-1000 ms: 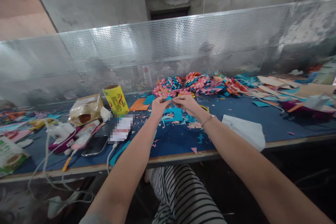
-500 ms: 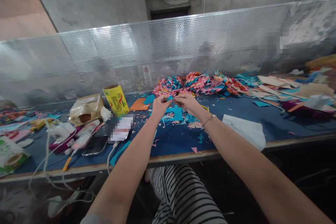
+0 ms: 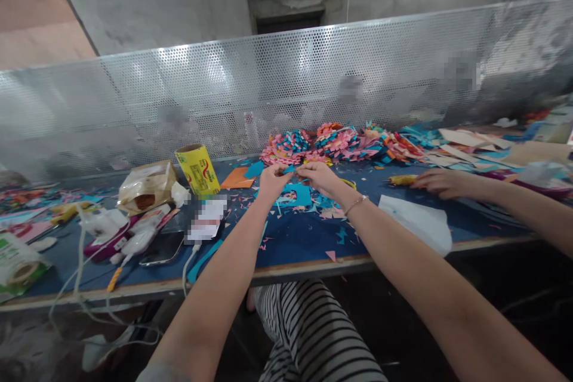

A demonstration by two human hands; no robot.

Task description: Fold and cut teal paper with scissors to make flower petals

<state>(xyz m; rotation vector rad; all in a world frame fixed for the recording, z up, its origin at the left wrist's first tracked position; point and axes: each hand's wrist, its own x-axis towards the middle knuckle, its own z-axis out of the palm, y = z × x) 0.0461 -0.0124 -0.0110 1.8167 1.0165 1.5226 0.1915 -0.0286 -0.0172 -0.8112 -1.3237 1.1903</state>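
Note:
My left hand (image 3: 273,184) is pinched on a small blue piece of foam or paper (image 3: 289,169) above the table's middle. Close beside it, my right hand (image 3: 319,174) has thumb and fingertips pressed together at the piece's right end; what lies between those fingertips is too small to make out. Beneath my hands lies a blue sheet with cut-outs (image 3: 302,194) among blue and pink scraps. Just behind them sit bunches of pink, blue and orange pieces (image 3: 290,144).
Another person's hand (image 3: 443,182) reaches in from the right, by a yellow-handled tool (image 3: 401,180). A white sheet (image 3: 416,224) lies near the front edge. On the left stand a yellow box (image 3: 197,171), a paper bag (image 3: 147,185) and a phone (image 3: 162,249). A perforated metal panel (image 3: 215,95) closes the back.
Another person's hand has come in from the right, with a yellow-handled tool at its fingertips. My own hands stay almost in place, still together at the blue piece.

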